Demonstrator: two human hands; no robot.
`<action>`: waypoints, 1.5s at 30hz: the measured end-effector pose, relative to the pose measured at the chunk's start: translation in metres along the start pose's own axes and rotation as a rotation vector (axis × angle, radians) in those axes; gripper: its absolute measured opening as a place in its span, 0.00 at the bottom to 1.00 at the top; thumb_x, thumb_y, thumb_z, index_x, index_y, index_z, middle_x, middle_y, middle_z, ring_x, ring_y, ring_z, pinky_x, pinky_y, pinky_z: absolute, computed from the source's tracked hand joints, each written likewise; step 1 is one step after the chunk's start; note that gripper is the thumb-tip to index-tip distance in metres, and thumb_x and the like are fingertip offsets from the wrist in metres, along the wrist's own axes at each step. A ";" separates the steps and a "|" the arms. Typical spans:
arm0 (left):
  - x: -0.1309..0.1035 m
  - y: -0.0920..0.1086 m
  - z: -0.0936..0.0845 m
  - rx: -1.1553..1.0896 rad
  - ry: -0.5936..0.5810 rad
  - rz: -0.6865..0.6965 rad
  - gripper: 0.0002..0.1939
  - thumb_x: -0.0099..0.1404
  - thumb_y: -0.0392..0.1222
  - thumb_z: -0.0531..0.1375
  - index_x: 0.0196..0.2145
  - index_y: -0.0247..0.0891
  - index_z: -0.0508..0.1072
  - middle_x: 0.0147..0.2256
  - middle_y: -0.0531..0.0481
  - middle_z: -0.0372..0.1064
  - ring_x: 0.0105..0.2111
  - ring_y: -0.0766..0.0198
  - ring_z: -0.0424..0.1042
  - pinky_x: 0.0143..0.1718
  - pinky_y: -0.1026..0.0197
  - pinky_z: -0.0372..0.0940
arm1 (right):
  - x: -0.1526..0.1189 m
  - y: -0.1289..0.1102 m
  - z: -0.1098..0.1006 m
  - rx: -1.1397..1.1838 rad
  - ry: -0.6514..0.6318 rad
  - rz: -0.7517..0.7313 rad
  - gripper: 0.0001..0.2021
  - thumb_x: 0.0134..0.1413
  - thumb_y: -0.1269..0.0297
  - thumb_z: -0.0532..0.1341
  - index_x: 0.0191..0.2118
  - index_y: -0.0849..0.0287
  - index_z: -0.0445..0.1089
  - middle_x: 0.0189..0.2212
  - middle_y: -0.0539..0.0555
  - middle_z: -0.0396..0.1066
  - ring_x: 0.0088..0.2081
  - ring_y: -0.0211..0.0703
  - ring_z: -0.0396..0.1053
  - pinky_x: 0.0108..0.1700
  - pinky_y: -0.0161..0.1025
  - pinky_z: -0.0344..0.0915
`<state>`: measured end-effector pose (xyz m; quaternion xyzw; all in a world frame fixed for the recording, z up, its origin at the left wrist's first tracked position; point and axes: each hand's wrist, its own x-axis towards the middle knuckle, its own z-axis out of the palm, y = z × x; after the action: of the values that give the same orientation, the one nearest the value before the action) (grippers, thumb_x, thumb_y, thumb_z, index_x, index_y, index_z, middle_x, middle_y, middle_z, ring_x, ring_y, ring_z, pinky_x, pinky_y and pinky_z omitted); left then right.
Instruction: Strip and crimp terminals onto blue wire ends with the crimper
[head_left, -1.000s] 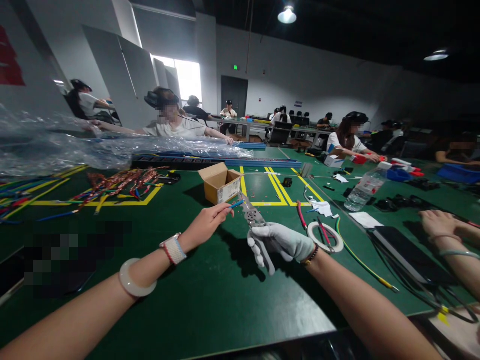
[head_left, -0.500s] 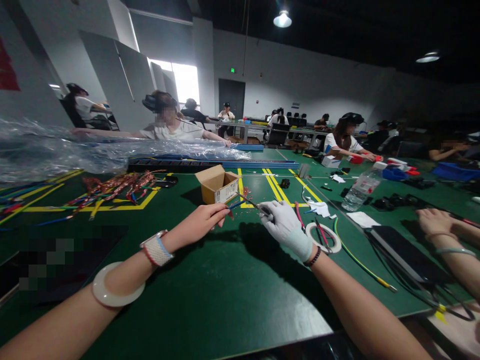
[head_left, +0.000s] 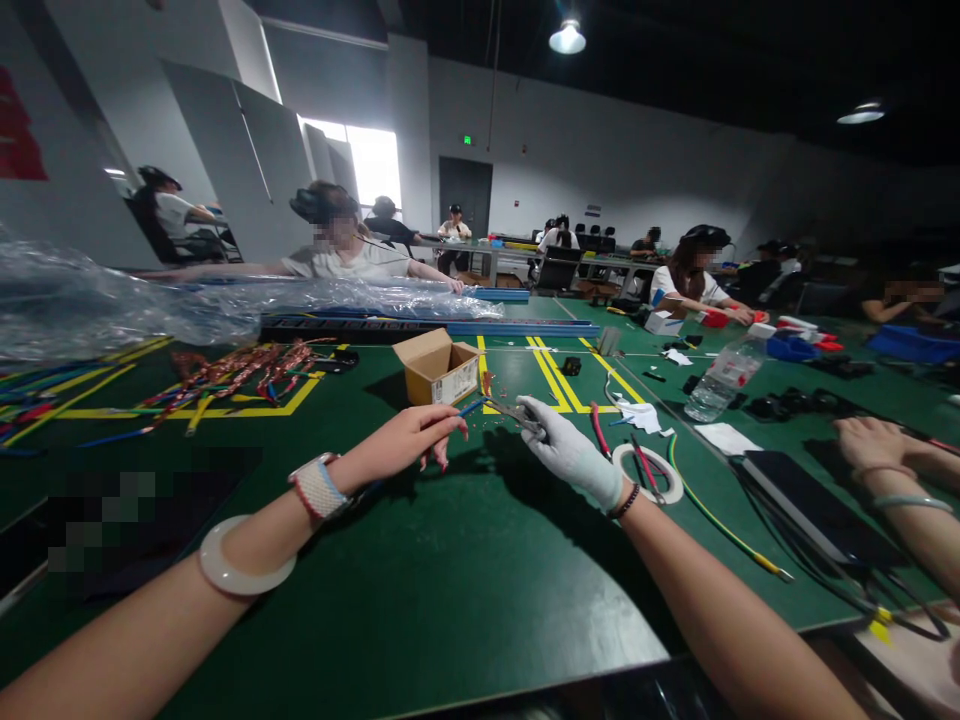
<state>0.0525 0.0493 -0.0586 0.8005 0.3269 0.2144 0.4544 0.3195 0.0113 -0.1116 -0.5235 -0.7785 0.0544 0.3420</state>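
Note:
My left hand (head_left: pixel 416 437), bare, pinches a thin blue wire (head_left: pixel 471 408) that points right. My right hand (head_left: pixel 570 450), in a white glove, is closed around a metal hand tool (head_left: pixel 525 418), whose jaws reach left to the wire's tip. Whether the jaws grip the tip is too small to tell. Just behind the wire stands an open cardboard box (head_left: pixel 450 375). Small copper-coloured scraps (head_left: pixel 487 384) lie on the green table (head_left: pixel 465 580) beside the box.
Left: copper-ended wires (head_left: pixel 247 375) and clear plastic film (head_left: pixel 187 310). Right: a white tape ring (head_left: pixel 675 485), a yellow-green cable (head_left: pixel 720 530), a water bottle (head_left: pixel 724 375) and a black device (head_left: pixel 817 505). Another person's hands (head_left: pixel 877 440) rest at the far right. A person (head_left: pixel 352 240) sits opposite.
The tool's jaws now meet the blue wire's end, where before they reached past it towards the box. My left hand's lower fingers have spread, and its wrist has shifted slightly right.

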 end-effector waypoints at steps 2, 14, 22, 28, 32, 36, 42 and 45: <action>0.000 -0.001 0.000 -0.011 0.025 -0.017 0.20 0.67 0.56 0.51 0.41 0.35 0.69 0.21 0.55 0.65 0.23 0.64 0.71 0.21 0.68 0.60 | -0.001 0.004 0.001 -0.042 0.026 -0.012 0.26 0.57 0.68 0.52 0.62 0.63 0.53 0.59 0.62 0.60 0.60 0.45 0.59 0.60 0.45 0.57; 0.001 -0.008 0.022 -0.233 0.069 -0.190 0.15 0.65 0.50 0.56 0.37 0.34 0.67 0.22 0.55 0.67 0.13 0.73 0.63 0.12 0.72 0.52 | 0.001 -0.014 -0.006 -0.542 0.125 0.234 0.29 0.54 0.68 0.55 0.62 0.61 0.52 0.57 0.63 0.59 0.54 0.51 0.63 0.46 0.42 0.69; -0.004 0.000 0.038 -0.538 0.020 -0.220 0.14 0.64 0.49 0.59 0.35 0.35 0.62 0.24 0.51 0.71 0.13 0.75 0.61 0.11 0.74 0.49 | 0.009 -0.030 -0.007 -0.772 -0.026 0.359 0.24 0.57 0.67 0.54 0.60 0.59 0.54 0.51 0.63 0.61 0.44 0.49 0.67 0.33 0.37 0.68; -0.004 0.000 0.038 -0.574 0.016 -0.250 0.15 0.63 0.50 0.59 0.36 0.36 0.60 0.25 0.50 0.72 0.13 0.75 0.60 0.11 0.74 0.47 | 0.007 -0.039 -0.009 -0.823 -0.062 0.354 0.12 0.60 0.62 0.53 0.49 0.55 0.62 0.42 0.57 0.67 0.35 0.46 0.71 0.29 0.37 0.65; -0.004 -0.002 0.034 -0.473 0.004 -0.182 0.17 0.63 0.53 0.58 0.37 0.35 0.62 0.26 0.49 0.72 0.12 0.78 0.55 0.12 0.74 0.46 | 0.005 -0.038 -0.011 -0.697 -0.103 0.354 0.12 0.63 0.56 0.51 0.45 0.56 0.65 0.39 0.56 0.71 0.33 0.43 0.72 0.31 0.36 0.63; -0.002 -0.001 0.029 -0.385 -0.022 -0.129 0.18 0.64 0.55 0.57 0.37 0.35 0.63 0.26 0.49 0.72 0.12 0.77 0.56 0.13 0.73 0.46 | 0.004 -0.039 -0.015 -0.548 -0.145 0.339 0.17 0.63 0.51 0.50 0.39 0.57 0.69 0.32 0.56 0.74 0.33 0.44 0.73 0.32 0.35 0.60; 0.000 -0.004 0.022 -0.269 -0.034 -0.092 0.18 0.65 0.56 0.54 0.39 0.36 0.62 0.26 0.51 0.71 0.13 0.76 0.56 0.13 0.72 0.49 | 0.004 -0.036 -0.023 -0.306 -0.213 0.297 0.21 0.62 0.49 0.51 0.29 0.59 0.71 0.25 0.54 0.73 0.27 0.39 0.69 0.28 0.33 0.56; 0.001 -0.008 0.019 -0.229 -0.055 -0.047 0.18 0.67 0.57 0.52 0.39 0.37 0.63 0.25 0.54 0.69 0.13 0.75 0.55 0.14 0.71 0.50 | 0.002 -0.032 -0.026 -0.125 -0.285 0.313 0.24 0.60 0.47 0.52 0.25 0.61 0.70 0.22 0.53 0.72 0.22 0.36 0.66 0.25 0.32 0.56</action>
<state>0.0630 0.0418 -0.0748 0.7410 0.3065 0.2175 0.5565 0.3091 -0.0079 -0.0769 -0.6453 -0.7300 0.1320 0.1826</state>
